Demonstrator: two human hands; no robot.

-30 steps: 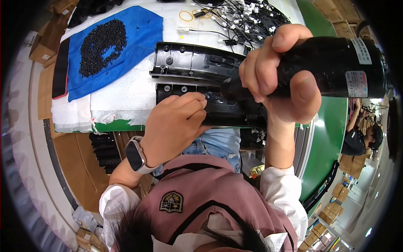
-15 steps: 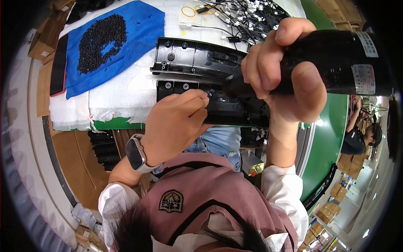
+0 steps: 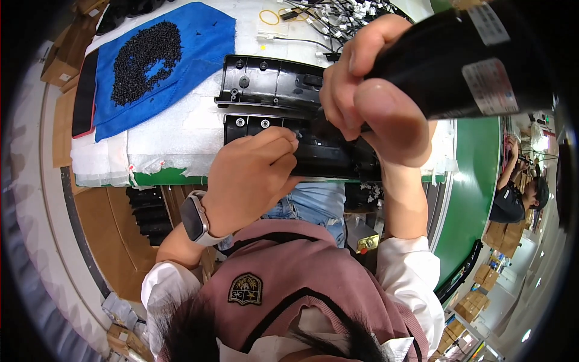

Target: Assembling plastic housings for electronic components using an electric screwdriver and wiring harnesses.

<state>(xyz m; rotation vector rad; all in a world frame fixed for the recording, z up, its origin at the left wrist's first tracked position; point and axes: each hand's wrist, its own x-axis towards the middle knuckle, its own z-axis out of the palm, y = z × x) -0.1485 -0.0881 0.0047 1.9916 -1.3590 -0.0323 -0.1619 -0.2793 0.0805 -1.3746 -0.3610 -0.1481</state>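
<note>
At the far left of the worktop [image 3: 181,136], a heap of small black screws [image 3: 146,60] is spread on a blue cloth [image 3: 205,36], well apart from the work. Any screw dropped there would be hard to pick out again.

Next comes the left hand [image 3: 250,181], with a watch [image 3: 194,220] on its wrist. Its fingers [image 3: 277,142] are pinched nearly closed against the near black plastic panel [image 3: 265,130], beside two screw holes. Whether a screw is held between them cannot be told. The panel lies at the near edge of the worktop, touching a second black panel [image 3: 271,81] behind it. Should the steadying pressure slacken, the near panel could be judged likely to slide toward the edge or twist under the tool.

To the right, the right hand [image 3: 374,102] is wrapped fully around a black electric screwdriver [image 3: 464,54], whose tip is hidden behind the fingers. As the tip cannot be seen, a slip off the screw head is the chief risk: the plastic could be scored, or the pinched left fingertips caught, being so close to the tip.

Behind, loose cables [image 3: 338,12] lie near the far panel and might be snagged.
</note>
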